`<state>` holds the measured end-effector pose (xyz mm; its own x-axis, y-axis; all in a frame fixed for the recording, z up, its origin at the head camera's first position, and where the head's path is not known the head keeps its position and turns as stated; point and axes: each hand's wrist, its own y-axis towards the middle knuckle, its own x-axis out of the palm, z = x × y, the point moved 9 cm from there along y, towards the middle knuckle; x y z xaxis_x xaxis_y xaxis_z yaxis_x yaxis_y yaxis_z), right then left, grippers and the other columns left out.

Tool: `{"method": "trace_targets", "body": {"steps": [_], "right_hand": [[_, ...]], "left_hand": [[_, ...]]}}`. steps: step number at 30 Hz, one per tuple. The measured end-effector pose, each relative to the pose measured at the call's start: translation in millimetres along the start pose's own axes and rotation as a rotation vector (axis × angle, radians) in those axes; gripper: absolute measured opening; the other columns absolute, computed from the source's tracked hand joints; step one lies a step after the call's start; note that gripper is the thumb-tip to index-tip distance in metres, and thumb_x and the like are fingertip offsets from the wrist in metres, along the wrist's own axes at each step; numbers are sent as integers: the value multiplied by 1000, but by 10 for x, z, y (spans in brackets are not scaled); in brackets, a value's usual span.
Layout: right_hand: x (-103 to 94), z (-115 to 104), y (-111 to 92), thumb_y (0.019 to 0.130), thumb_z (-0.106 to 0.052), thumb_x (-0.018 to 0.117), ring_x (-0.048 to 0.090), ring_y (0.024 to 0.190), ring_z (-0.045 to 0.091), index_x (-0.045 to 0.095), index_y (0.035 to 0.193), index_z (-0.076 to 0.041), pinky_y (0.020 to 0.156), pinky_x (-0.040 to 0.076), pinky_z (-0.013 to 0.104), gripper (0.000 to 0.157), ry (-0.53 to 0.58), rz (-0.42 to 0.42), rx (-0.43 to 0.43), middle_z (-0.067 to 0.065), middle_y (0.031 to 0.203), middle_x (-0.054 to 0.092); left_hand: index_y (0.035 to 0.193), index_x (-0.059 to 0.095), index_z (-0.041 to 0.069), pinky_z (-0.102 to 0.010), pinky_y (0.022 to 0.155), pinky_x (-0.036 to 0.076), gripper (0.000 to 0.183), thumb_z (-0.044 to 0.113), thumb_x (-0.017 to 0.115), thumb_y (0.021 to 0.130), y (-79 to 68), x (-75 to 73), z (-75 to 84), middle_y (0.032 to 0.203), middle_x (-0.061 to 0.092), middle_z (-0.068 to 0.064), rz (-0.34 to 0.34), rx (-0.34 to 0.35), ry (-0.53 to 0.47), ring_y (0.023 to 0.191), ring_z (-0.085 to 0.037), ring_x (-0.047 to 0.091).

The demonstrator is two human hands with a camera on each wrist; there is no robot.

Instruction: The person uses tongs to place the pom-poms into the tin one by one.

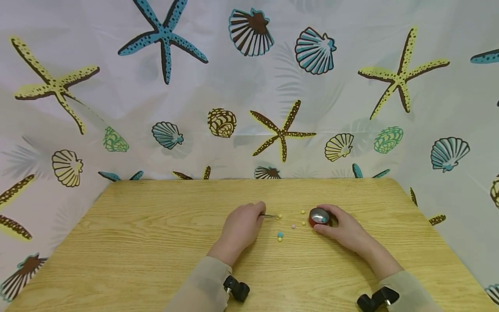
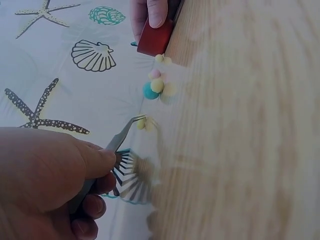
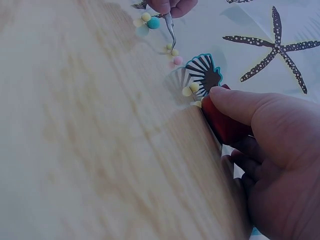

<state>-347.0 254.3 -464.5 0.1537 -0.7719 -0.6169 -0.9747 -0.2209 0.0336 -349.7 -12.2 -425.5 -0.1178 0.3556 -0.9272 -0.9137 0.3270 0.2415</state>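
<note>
My left hand (image 1: pixel 242 225) pinches a pair of bent-tip metal tweezers (image 2: pixel 120 137) between thumb and fingers. The tweezers' tips are right at a small yellow ball (image 1: pixel 280 216) on the table. With thumb and fingers, my right hand (image 1: pixel 346 227) holds a small round red tin (image 1: pixel 319 217) that stands on the table, its silvery inside facing up. A few small coloured balls show inside it. Between the hands lie a pink ball (image 1: pixel 293 226), a blue ball (image 1: pixel 280 234) beside another yellow ball (image 1: pixel 280 239), and two more yellow balls near the tin.
The wooden table (image 1: pixel 148 242) spreads out under both hands. A white cloth (image 1: pixel 218 82) printed with starfish and shells hangs behind it and at both sides. Black camera mounts (image 1: pixel 237 289) sit on both sleeves.
</note>
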Motion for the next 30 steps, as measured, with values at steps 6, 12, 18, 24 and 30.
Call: {"method": "trace_targets", "body": {"steps": [6, 12, 18, 24, 30], "right_hand": [[1, -6, -3, 103, -40, 81, 45, 153, 45, 54, 160, -9, 123, 34, 65, 70, -2, 1, 2, 22, 160, 55], [2, -12, -9, 103, -38, 82, 45, 153, 44, 54, 160, -9, 123, 33, 65, 69, 5, 5, 5, 21, 161, 54], [4, 2, -9, 103, -39, 82, 44, 153, 45, 53, 161, -9, 123, 33, 65, 70, 9, 2, 11, 22, 161, 53], [5, 10, -10, 103, -39, 82, 45, 153, 45, 53, 161, -10, 123, 33, 66, 71, 5, 1, 10, 21, 161, 54], [8, 1, -8, 104, -39, 81, 44, 153, 44, 53, 161, -9, 123, 33, 65, 70, 13, -1, 9, 21, 161, 54]], "left_hand": [[105, 68, 12, -38, 69, 56, 6, 12, 73, 109, -6, 7, -41, 88, 69, -3, 4, -32, 1, 75, -20, 64], [103, 67, 14, -38, 66, 54, 8, 13, 73, 109, -4, -1, -10, 85, 67, -2, 7, -7, 2, 73, -19, 63], [106, 68, 11, -38, 66, 56, 5, 12, 71, 110, -3, -38, -53, 88, 68, -4, 28, -44, 2, 74, -20, 65], [105, 66, 12, -39, 69, 55, 7, 12, 71, 110, 1, -33, -100, 87, 66, -2, 2, -29, -33, 74, -18, 61], [106, 66, 13, -39, 72, 54, 7, 14, 71, 110, -1, -15, -139, 89, 67, -1, -42, -35, -44, 75, -17, 60]]}}
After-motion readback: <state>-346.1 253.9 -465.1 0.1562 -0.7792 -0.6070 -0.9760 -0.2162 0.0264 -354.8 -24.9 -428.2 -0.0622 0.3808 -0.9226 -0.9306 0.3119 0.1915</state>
